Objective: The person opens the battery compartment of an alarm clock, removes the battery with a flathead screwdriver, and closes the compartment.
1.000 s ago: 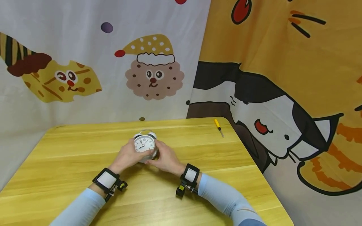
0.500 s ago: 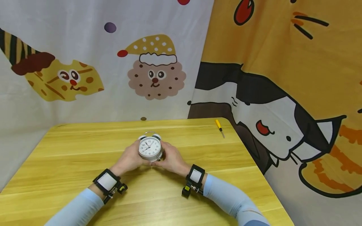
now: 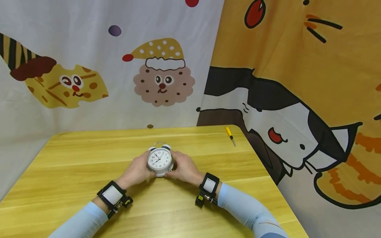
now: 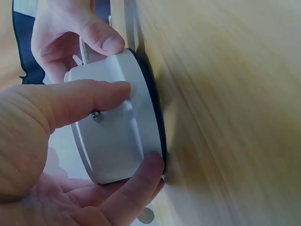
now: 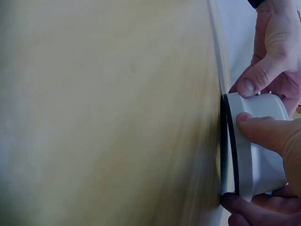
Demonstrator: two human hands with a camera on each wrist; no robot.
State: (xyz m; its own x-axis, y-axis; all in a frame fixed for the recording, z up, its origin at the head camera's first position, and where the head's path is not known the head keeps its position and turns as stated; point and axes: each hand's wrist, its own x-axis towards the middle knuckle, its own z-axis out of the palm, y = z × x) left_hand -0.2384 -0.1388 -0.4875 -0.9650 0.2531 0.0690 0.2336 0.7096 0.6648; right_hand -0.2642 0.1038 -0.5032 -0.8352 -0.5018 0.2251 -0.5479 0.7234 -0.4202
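A white twin-bell alarm clock [image 3: 160,159] is between both hands near the middle of the table, its dial facing up towards the head camera. My left hand [image 3: 137,169] grips its left side; in the left wrist view the thumb [image 4: 94,99] lies along the clock's casing [image 4: 113,136] and fingers curl under the other side. The right hand [image 3: 187,168] grips the opposite side, its thumb [image 5: 263,127] pressed on the casing in the right wrist view. The clock's dark back rim [image 5: 230,146] is close to the tabletop; whether it touches I cannot tell.
On the wooden table [image 3: 89,198], a screwdriver with a yellow handle [image 3: 229,131] lies near the far right corner. Cartoon-printed curtains [image 3: 89,33] hang behind the table and along its right side. Each wrist wears a strapped-on camera mount [image 3: 113,195].
The clock has shifted slightly right and nearer to the person, its dial turned more upright in view. The left thumb, earlier across the dial's lower part, now sits at the casing's side.
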